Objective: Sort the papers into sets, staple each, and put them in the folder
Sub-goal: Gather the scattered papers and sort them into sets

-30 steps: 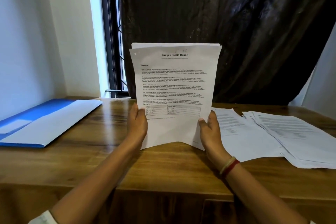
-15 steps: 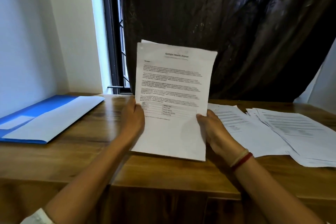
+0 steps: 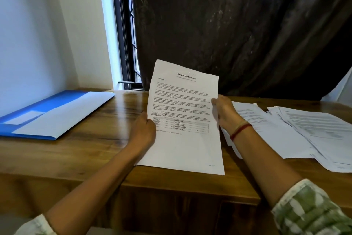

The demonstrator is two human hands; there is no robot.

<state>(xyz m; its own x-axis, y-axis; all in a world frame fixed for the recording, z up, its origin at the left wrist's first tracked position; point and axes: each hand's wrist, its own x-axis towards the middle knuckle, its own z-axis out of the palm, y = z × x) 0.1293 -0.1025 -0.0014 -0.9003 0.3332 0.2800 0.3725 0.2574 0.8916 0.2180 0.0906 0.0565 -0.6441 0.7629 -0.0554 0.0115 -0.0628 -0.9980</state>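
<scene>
While left hand (image 3: 144,130) and right hand (image 3: 225,113) grip white sheets (image 3: 183,149) (rectangular) | desk (image 3: 91,158) wooden

Wooden table (image 3: 95,158) bears folder (image 3: 47,116); seemingly loose papers (image 3: 304,131).

Left wall (image 3: 28,34): I see plain white, shaded bluish toward the corner.
Back wall (image 3: 83,25): a creamy white strip between that corner and the window.
Window (image 3: 122,34): narrow, with a dark frame and a grille in the opening. A pale band of daylight runs down its left side, and a small handle (image 3: 126,82) juts out at the bottom.
Curtain (image 3: 238,25): a dark, glossy sheet hanging in folds. From my feed it covers most of the back.
Far right (image 3: 342,86): a pale patch of wall past the curtain's edge.
Table (image 3: 95,158): brown grained wood with a darker front panel (image 3: 171,212) below its edge.
Light: daylight from the window, with a sheen on the tabletop nearest it.
</scene>
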